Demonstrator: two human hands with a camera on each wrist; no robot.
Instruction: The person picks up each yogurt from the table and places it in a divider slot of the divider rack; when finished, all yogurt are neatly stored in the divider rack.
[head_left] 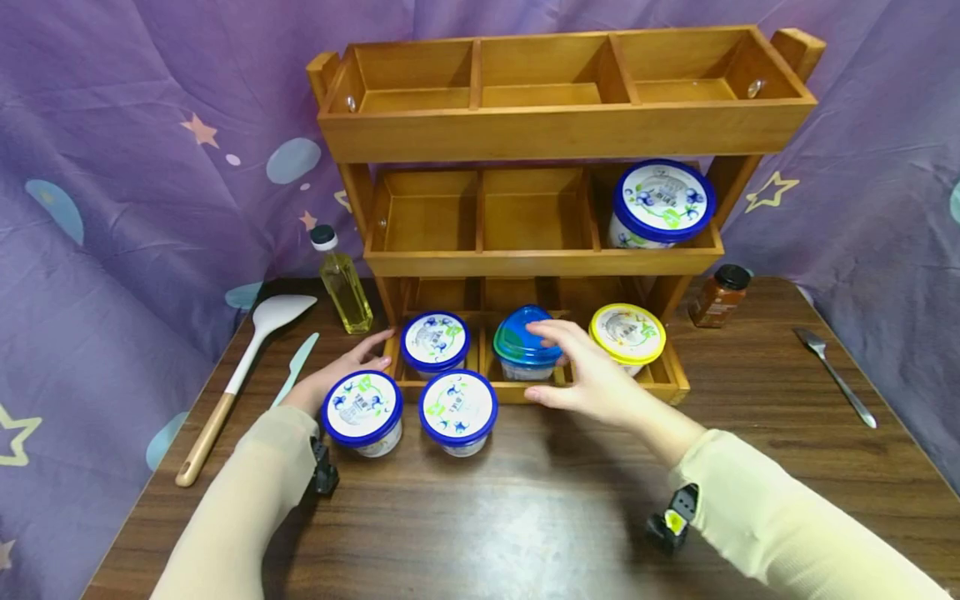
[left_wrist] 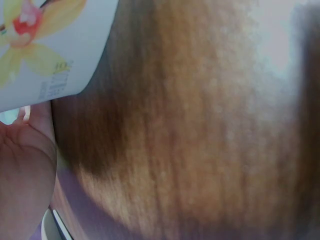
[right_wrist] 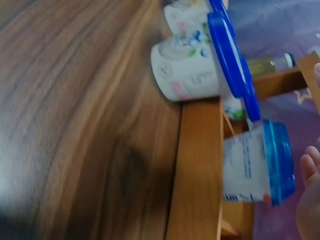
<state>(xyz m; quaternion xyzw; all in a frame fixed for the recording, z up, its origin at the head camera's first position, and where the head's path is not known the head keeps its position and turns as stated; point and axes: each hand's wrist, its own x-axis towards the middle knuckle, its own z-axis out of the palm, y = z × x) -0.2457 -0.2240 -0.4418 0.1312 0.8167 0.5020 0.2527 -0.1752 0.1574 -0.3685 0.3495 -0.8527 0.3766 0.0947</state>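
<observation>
Probably the main risk: right hand (head_left: 596,379), fingers spread wide beside the domed-lid tub (head_left: 517,346), bumps the yellow-lidded tub (head_left: 627,333), since spacing is tight. Domed-lid one sits in the bottom middle compartment of the rack (head_left: 562,133). Left hand (head_left: 348,367) lies at its left end, fingers loosely extended, contact unclear. Both tubs lidded, contents hidden; bottle (head_left: 346,292) holds yellow liquid.

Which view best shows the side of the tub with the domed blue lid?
The right wrist view: the tub turns its printed side to the camera, though the shelf hides its base. The head view shows mostly the lid, partly behind the right hand, above a strip of side. The left wrist shows none of it.
</observation>
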